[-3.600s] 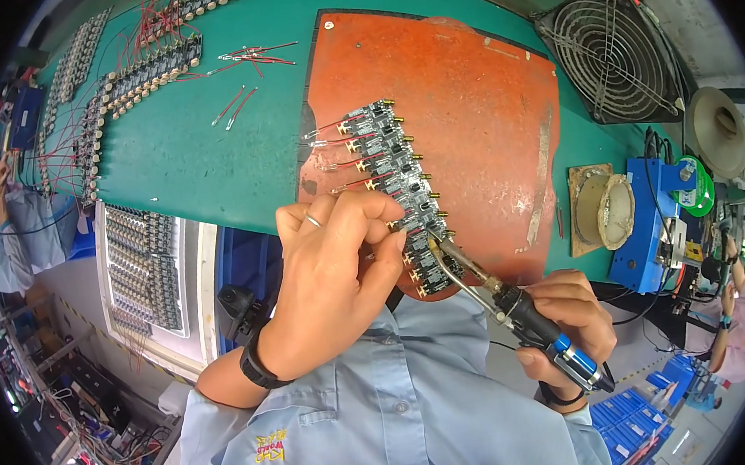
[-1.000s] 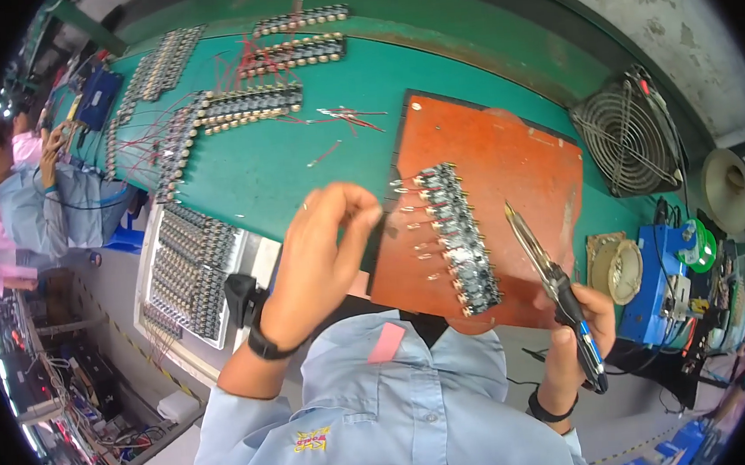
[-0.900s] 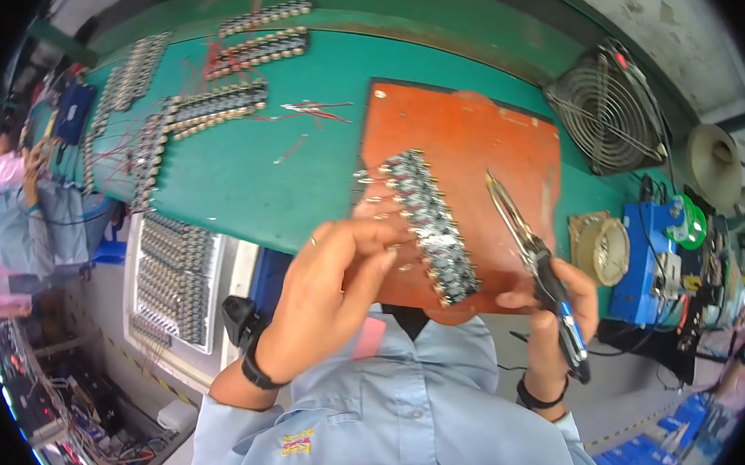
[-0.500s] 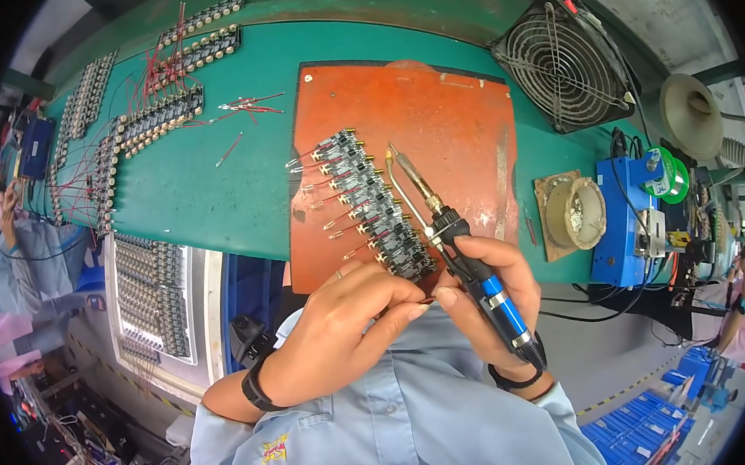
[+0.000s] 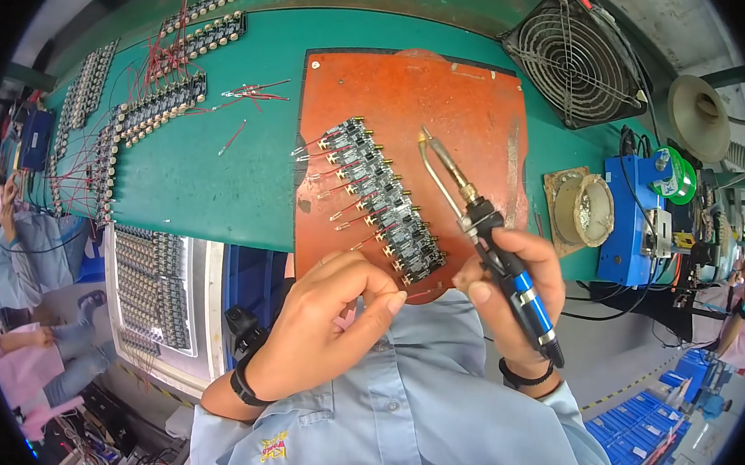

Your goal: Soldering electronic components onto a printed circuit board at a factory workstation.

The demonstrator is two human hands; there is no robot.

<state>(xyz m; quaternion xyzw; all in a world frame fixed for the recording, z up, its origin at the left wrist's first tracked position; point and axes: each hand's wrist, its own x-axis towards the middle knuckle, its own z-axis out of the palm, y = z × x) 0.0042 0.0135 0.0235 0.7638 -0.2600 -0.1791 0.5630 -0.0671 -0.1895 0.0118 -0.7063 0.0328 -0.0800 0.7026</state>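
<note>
A strip of small black circuit boards (image 5: 385, 201) with red wires on its left side lies diagonally on an orange mat (image 5: 459, 105). My right hand (image 5: 515, 287) grips a soldering iron (image 5: 487, 237) with a black and blue handle; its tip hovers just right of the strip's far end. My left hand (image 5: 331, 322) is at the mat's near edge, thumb and forefinger pinched together on a thin red wire by the strip's near end.
Green bench (image 5: 213, 174) with more board strips (image 5: 160, 100) and loose red wires (image 5: 250, 92) at the far left. A white tray (image 5: 156, 291) of parts sits left. A fan (image 5: 580, 54), a solder tip cleaner (image 5: 582, 209) and a blue station (image 5: 635, 214) stand right. Other people sit at the left edge.
The soldering iron has lifted off the strip and moved to its right. My left hand has drawn back from the strip's near end to the mat's edge.
</note>
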